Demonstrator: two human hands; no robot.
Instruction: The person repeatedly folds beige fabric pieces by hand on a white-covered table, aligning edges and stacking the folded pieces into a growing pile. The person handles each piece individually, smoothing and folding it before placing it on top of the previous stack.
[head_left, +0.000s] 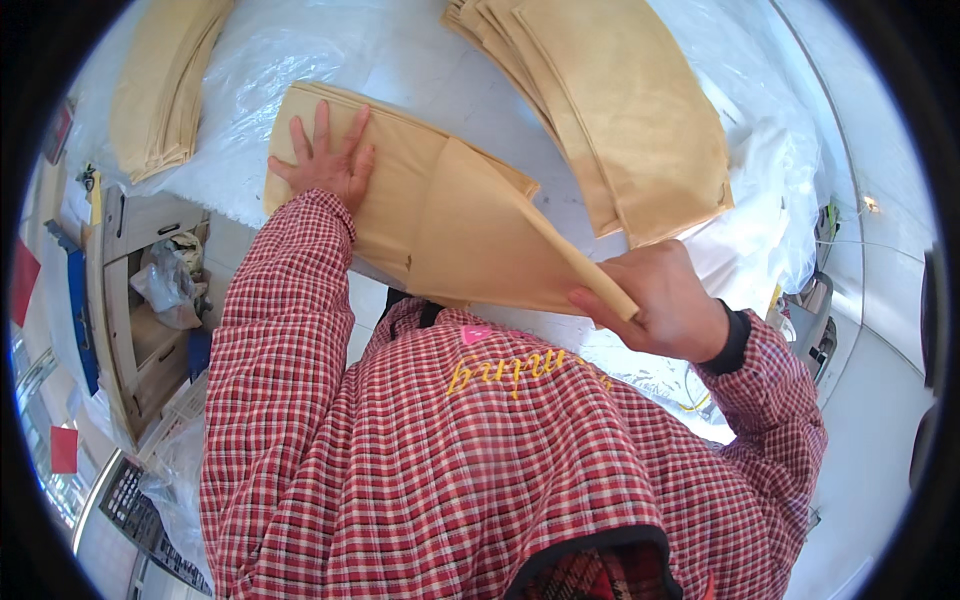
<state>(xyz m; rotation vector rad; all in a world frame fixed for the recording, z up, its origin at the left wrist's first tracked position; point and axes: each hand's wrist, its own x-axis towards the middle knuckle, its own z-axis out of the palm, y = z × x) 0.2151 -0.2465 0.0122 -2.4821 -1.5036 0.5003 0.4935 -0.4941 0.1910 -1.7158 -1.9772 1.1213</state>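
Observation:
My left hand lies flat with fingers spread on the left part of a stack of folded tan sheets, which could be paper or cloth. My right hand grips the right end of the top tan sheet, whose far edge is curled into a roll. The gripped end is drawn towards my body, away from the layers below. Beyond my right hand rests a fanned stack of similar tan sheets. Another tan stack lies at the far left.
Crinkled clear plastic film covers parts of the white table. White sheeting hangs by its right side. A wooden cabinet holding plastic bags stands below left, with a keyboard nearer me. Some equipment is at the right.

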